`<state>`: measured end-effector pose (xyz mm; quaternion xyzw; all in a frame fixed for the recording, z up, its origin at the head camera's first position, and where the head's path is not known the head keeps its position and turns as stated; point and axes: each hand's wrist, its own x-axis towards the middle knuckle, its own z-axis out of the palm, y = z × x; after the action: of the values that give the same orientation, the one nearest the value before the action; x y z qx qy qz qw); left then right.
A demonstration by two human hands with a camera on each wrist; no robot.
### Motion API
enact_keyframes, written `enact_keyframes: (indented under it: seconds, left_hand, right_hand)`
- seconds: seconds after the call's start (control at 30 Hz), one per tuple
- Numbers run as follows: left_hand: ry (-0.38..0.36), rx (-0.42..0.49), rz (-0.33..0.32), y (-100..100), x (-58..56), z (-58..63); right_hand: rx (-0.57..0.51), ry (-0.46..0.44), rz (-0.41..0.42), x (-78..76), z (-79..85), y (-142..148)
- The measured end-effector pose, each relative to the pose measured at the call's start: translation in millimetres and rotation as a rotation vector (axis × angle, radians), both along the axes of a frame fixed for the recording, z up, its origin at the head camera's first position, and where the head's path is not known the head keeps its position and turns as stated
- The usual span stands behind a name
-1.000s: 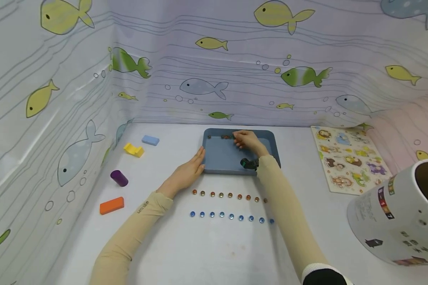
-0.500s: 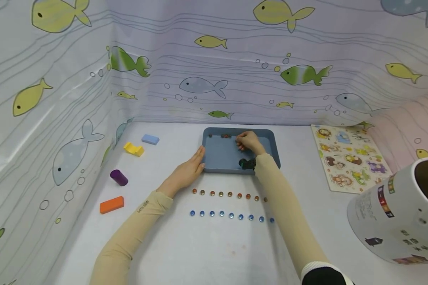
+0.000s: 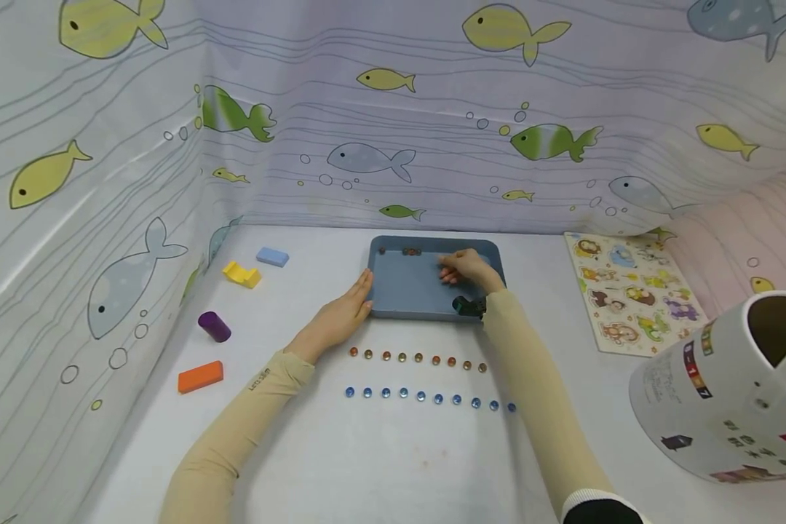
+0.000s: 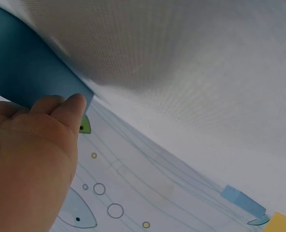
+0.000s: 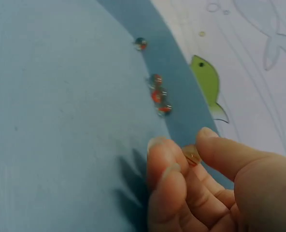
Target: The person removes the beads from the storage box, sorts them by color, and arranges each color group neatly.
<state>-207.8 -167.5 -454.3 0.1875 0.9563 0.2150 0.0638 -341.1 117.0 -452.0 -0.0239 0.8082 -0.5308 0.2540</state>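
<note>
My right hand (image 3: 473, 269) hovers over the right half of a blue-grey tray (image 3: 402, 295), thumb and fingers pinching a small amber glass marble (image 5: 192, 155). Along the tray's back wall, several orange-and-green marbles (image 5: 160, 94) sit in a tight cluster, with a single marble (image 5: 140, 44) farther left. My left hand (image 3: 336, 320) rests against the tray's left side, its fingers straight. In the left wrist view that hand (image 4: 32, 159) touches the tray's outer wall (image 4: 32, 63).
In front of the tray lie a row of orange and amber marbles (image 3: 418, 358) and a row of blue ones (image 3: 421, 397). Leftward are blue (image 3: 272, 257), yellow (image 3: 241, 275), purple (image 3: 214, 327) and orange (image 3: 200, 377) blocks. An animal puzzle board (image 3: 635, 295) and a white cylinder (image 3: 688, 407) stand right.
The right hand has drawn back to the right from the marbles at the tray's back wall. More of the blue row's right end now shows. My left hand stays at the tray.
</note>
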Motion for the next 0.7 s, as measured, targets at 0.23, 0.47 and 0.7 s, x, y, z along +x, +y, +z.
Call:
enact_keyframes:
  seconds: [0.23,0.47,0.7]
  left_hand:
    - [-0.017,0.000,0.004,-1.6,0.5,-2.0]
    - [-0.012,0.004,-0.003,-0.6,0.1,-1.9]
    - [-0.013,-0.013,0.007,0.6,0.5,-0.9]
  right_hand:
    - [-0.126,-0.024,0.010,0.0,1.6,20.2]
    - [-0.203,0.011,0.070,17.4,26.4,38.4]
    - [-0.074,0.129,0.193,36.8,39.8,61.5]
